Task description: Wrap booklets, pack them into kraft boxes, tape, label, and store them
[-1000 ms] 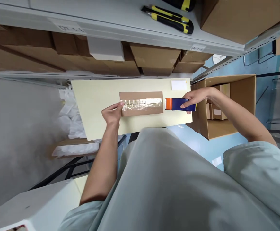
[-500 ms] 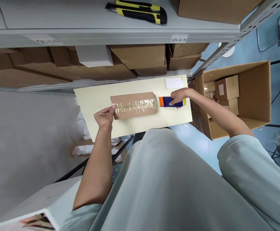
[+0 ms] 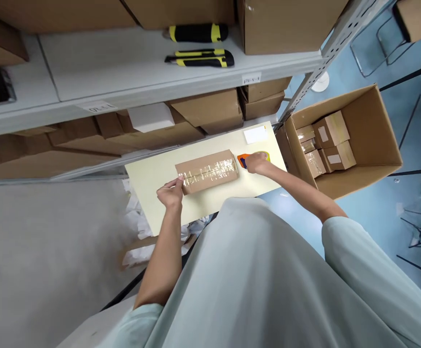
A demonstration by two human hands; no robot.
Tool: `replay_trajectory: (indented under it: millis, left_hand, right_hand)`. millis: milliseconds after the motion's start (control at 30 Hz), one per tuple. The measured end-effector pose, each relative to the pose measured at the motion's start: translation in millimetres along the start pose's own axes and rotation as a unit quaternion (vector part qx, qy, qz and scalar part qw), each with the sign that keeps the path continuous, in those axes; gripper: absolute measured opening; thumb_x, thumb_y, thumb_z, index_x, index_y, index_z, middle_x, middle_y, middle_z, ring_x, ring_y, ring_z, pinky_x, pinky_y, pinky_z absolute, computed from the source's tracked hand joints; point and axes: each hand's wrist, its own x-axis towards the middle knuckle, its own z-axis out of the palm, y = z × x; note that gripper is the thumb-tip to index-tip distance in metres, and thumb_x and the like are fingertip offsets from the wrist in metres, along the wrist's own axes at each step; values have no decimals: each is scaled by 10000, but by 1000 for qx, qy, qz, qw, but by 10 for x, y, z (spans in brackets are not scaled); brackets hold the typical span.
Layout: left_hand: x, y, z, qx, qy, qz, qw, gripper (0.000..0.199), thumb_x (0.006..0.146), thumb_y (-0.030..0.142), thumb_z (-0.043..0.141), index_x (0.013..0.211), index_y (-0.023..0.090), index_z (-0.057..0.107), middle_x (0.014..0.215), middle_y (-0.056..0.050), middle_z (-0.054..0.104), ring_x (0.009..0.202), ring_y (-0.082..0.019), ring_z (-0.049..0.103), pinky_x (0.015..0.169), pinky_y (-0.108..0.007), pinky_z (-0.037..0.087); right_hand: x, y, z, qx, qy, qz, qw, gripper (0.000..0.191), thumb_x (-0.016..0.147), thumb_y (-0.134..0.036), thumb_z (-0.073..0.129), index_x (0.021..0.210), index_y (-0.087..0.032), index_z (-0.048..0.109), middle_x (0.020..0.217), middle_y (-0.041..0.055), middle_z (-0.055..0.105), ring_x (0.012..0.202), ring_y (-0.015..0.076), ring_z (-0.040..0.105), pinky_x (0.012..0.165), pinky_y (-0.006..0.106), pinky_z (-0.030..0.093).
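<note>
A long brown cardboard box point(image 3: 210, 177) lies on a cream tabletop point(image 3: 152, 181), with shiny clear tape along its upper face. At the box's left end, my left hand point(image 3: 170, 192) pinches the edge between thumb and fingers. My right hand point(image 3: 257, 163) is wrapped around a tape dispenser point(image 3: 243, 159) with an orange front, just off the box's right end. Part of the dispenser's yellow-rimmed roll shows behind my knuckles; my fingers hide its middle. Near the table's far right corner is a white paper slip point(image 3: 256, 135).
Right of the table stands an open carton point(image 3: 370, 126) holding several small taped boxes point(image 3: 331, 129). On the metal shelf point(image 3: 116, 67) ahead are two yellow-black utility knives point(image 3: 199, 58) point(image 3: 199, 33) and large cartons point(image 3: 290, 24). More boxes point(image 3: 206, 108) fill the lower shelf.
The view has shifted, showing more of the shelf. My right hand has turned the dispenser from its flat blue side so its roll shows. My left hand stays at the box's left end.
</note>
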Motion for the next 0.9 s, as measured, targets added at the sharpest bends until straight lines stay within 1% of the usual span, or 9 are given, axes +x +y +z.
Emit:
replay_trajectory:
  millis: [100,233,300,367,433,500,633,767,900]
  left_hand:
    - [-72,8,-85,-42,25,-49,998,282,837,405,762,887,142,852,932,-117,845,943,-309,806,948,-425,643]
    - [-132,-97,-364,-13,-1,-49,999,320,844,495,768,901,193,858,943,-118,849,960,-345,802,953,-462,629]
    - [-119,-121,-510,2,-16,-31,999,371,830,545,778,978,215,861,964,-118,850,988,-369,791,979,-497,617]
    - [-85,-11,-626,-15,-1,35,999,443,855,541,739,1123,205,844,1085,-137,849,1031,-372,775,1026,-524,598]
    - [-38,284,-726,-51,39,151,986,489,922,512,662,1258,186,806,1267,-166,817,1134,-369,748,1098,-537,564]
    - [15,735,-845,-83,63,282,954,487,1004,496,591,1344,200,778,1392,-164,775,1286,-366,691,1162,-539,521]
    - [166,1701,-1144,-101,70,447,886,425,1067,384,544,1401,247,770,1406,-128,776,1372,-342,652,1200,-531,491]
    - [438,2255,-1378,-92,83,480,868,483,991,207,539,1408,235,782,1425,-153,769,1401,-356,660,1209,-551,509]
    - [663,2360,-1462,-86,105,481,866,591,929,137,538,1477,227,743,1476,-142,750,1461,-370,640,1247,-590,503]
  right_hand:
    - [-211,-29,45,13,37,25,999,323,968,-201,710,1282,-173,776,1215,190,836,1208,358,790,985,439,608]
    - [-581,-30,-41,2,104,22,994,332,1109,-365,553,1273,-170,765,1323,188,801,1220,316,772,981,359,589]
    - [-724,-99,-137,17,160,8,987,357,1117,-391,536,1289,-159,745,1332,185,790,1225,314,761,979,337,574]
    - [-805,-250,-277,52,214,-7,976,372,1103,-391,553,1318,-134,715,1322,195,780,1214,324,760,963,332,567]
    - [-830,-493,-474,81,251,-23,964,380,1084,-375,565,1328,-108,683,1291,202,781,1174,327,767,926,331,564]
    - [-823,-818,-729,89,287,-58,952,406,1073,-360,563,1360,-84,641,1268,211,787,1140,331,771,910,340,561]
    - [-783,-1567,-1369,37,354,-157,921,493,1074,-334,540,1470,-39,541,1292,246,782,1189,354,764,990,393,564]
    - [-719,-2154,-2017,-37,401,-185,896,460,1050,-237,545,1466,-43,564,1348,256,772,1296,354,738,1132,437,525]
    - [-596,-2421,-2401,-51,425,-157,890,472,1009,-189,596,1469,-83,612,1381,243,776,1331,331,736,1185,439,504]
